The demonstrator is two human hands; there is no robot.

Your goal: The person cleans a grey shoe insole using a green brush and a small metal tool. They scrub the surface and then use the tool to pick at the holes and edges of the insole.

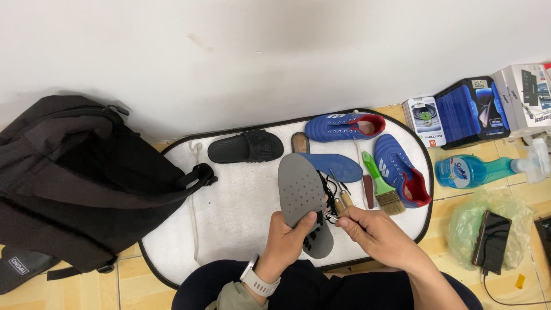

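Note:
My left hand [291, 239], with a white watch on the wrist, grips a grey perforated insole [300, 192] and holds it upright over a white mat [235, 201]. My right hand [367, 229] pinches a thin needle or thread at the insole's right edge. Two wooden-handled awls [343, 198] lie just above the right hand. A blue insole [336, 166] lies flat behind the grey one.
Two blue shoes with red lining [346, 127] [402, 170], a black slide sandal [247, 147], a green-handled brush [381, 185] lie on the mat. A black backpack [80, 178] sits left. Boxes [470, 112], a blue spray bottle [476, 170] and a phone [491, 241] on a plastic bag are right.

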